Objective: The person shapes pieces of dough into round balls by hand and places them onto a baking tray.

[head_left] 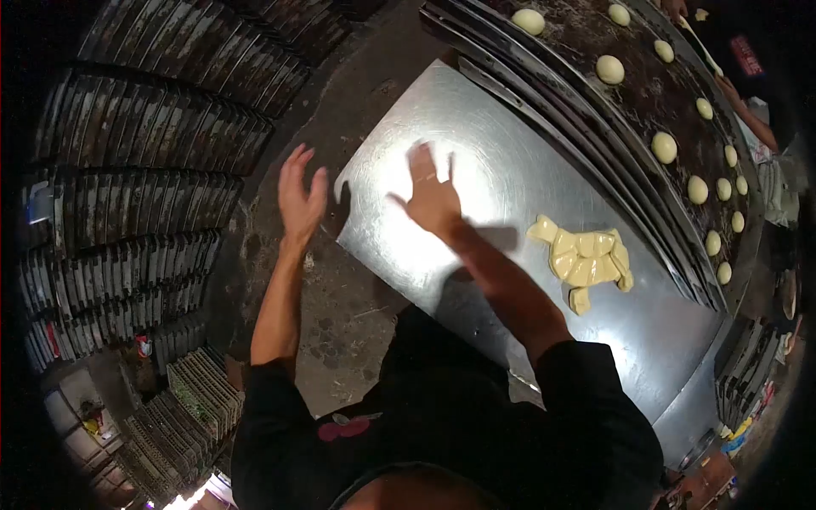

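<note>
My left hand point(302, 197) is raised just off the left edge of the metal table point(476, 127), fingers apart and holding nothing. Over the bright glare on the tabletop is my right hand point(434, 194), its fingers spread and slightly blurred, with nothing in it. To the right of my right forearm, a glossy pale-yellow piece of dough point(588, 257) lies flat on the metal. It has a scored, segmented body and several small limb-like parts, much like a turtle. Neither hand touches the dough.
Stacked dark trays point(586, 127) line the table's far side, the top one point(633, 106) carrying several round dough balls point(664, 147). Beyond it, another person's arm point(748, 115) reaches in. Racks of metal pans point(157, 123) fill the left, with ridged trays point(204, 391) below.
</note>
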`<state>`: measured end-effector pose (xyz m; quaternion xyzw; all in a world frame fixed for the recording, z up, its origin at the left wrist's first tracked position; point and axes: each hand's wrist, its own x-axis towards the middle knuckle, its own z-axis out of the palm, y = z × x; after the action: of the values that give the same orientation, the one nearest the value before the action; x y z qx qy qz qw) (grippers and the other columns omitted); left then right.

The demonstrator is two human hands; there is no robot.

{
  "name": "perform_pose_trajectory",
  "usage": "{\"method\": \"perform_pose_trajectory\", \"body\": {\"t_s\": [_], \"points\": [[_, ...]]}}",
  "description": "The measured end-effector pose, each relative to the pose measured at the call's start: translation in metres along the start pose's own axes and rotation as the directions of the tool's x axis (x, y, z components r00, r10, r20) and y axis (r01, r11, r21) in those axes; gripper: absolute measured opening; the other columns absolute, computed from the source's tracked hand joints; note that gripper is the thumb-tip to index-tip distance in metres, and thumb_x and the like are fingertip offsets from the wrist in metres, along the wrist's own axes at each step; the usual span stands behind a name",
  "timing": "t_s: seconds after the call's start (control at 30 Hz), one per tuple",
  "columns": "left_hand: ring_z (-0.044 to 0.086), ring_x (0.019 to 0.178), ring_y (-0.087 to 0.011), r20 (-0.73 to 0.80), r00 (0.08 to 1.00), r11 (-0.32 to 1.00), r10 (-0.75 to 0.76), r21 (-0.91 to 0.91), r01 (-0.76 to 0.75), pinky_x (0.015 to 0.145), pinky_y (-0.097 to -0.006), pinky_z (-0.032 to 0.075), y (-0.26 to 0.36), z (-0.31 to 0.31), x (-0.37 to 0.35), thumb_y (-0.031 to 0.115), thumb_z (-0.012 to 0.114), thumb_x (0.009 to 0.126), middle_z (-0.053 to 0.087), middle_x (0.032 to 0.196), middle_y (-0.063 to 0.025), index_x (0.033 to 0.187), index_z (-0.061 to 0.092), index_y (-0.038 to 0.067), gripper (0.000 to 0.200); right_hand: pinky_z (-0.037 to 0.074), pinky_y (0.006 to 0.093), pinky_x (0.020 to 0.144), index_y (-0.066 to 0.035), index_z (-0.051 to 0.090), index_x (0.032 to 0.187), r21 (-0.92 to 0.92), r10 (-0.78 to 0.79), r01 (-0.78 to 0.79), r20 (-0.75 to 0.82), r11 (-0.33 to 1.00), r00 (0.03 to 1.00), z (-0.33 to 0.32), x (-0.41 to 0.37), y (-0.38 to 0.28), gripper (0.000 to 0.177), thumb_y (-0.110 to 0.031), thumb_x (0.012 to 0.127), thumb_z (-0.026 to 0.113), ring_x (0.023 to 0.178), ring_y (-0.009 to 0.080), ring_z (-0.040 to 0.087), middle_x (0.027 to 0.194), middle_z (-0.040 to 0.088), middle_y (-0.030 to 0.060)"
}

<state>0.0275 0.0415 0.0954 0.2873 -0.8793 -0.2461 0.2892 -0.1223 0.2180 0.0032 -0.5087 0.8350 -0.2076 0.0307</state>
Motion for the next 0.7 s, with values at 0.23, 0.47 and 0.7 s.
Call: {"method": "perform_pose_trajectory", "body": {"t_s": [0.23,0.47,0.7], "points": [[0.041,0.124,-0.0437,0.05,0.976,0.958,0.211,0.189,-0.217,0.107,-0.0529,0.026,0.079,0.093,-0.083,0.013,0.056,0.09,0.045,0.132,-0.0294,0.121,0.049,-0.012,0.041,0.019,0.0475,0.116,-0.006,0.035,0.146,0.742,-0.11,-0.268,0.416,0.614,0.903,-0.07,-0.253,0.017,0.063,-0.048,0.099,0.039,0.142,0.0269,0.028,0.15,0.037,0.0142],[0.021,0.142,-0.0424,0.562,0.188,0.495,0.806,-0.464,-0.735,0.115,-0.0534,0.016,0.353,0.248,-0.29,0.045,0.061,0.084,0.027,0.149,-0.0275,0.14,0.031,-0.01,0.084,0.021,0.0529,0.114,-0.015,0.038,0.146,0.055,0.721,-0.724,-0.161,0.688,0.674,-0.174,-0.478,0.168,0.063,-0.043,0.091,0.051,0.141,0.0356,0.028,0.154,0.031,0.0141],[0.015,0.146,-0.0336,0.664,-0.22,0.261,0.715,-0.545,-0.796,0.116,-0.0576,0.011,0.409,0.239,-0.334,0.049,0.045,0.094,0.021,0.156,-0.0189,0.148,0.029,0.007,0.07,0.014,0.0641,0.111,-0.025,0.032,0.149,-0.25,0.756,-0.876,-0.442,0.413,0.483,-0.21,-0.494,0.275,0.055,-0.046,0.099,0.039,0.142,0.0415,0.023,0.156,0.027,0.0117]]}}
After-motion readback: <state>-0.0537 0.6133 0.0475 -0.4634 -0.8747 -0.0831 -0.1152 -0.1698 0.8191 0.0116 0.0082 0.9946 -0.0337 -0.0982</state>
